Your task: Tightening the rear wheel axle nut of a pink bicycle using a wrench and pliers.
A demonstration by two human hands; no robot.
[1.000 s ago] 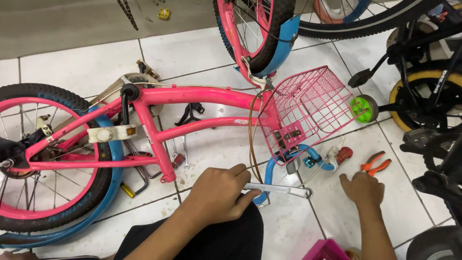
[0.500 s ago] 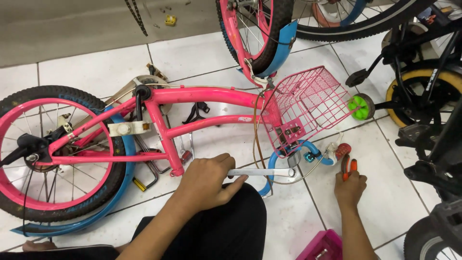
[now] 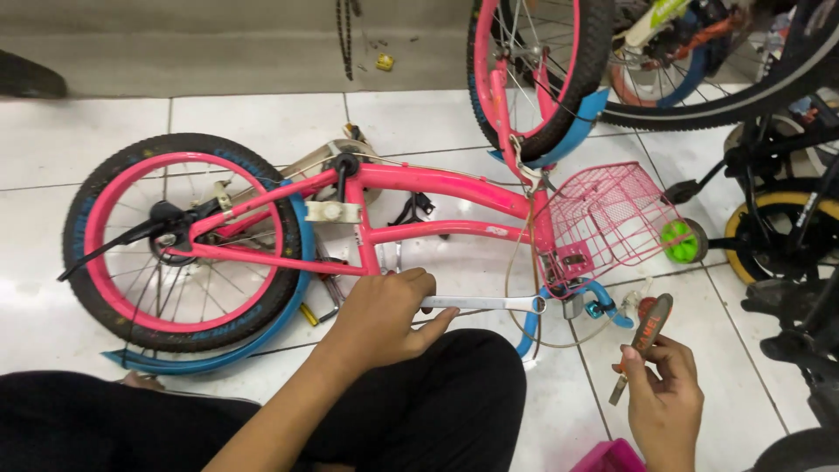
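My left hand (image 3: pixel 380 315) has its fingers wrapped tight around one end of a silver wrench (image 3: pixel 485 303), which lies level and points right, its far end sitting at the handlebar stem of the pink bicycle (image 3: pixel 437 183), just below the pink wire basket (image 3: pixel 607 218). The bicycle lies on its side on the white tiled floor (image 3: pixel 262 114), its back wheel (image 3: pixel 179 240) with the blue mudguard to the left and its front wheel (image 3: pixel 533 70) standing up at the far side. My right hand (image 3: pixel 666 398) is near and to the right, well apart from the left, with the fingers closed on a pair of pliers (image 3: pixel 645 336) with orange and black handles, held tilted with the handles up. A green training wheel (image 3: pixel 677 240) sits just right of the basket. Other bicycles (image 3: pixel 786 227) crowd the right edge. My legs in black trousers (image 3: pixel 437 411) fill the near side, and a pink container (image 3: pixel 607 456) shows at the near edge beside my right wrist.
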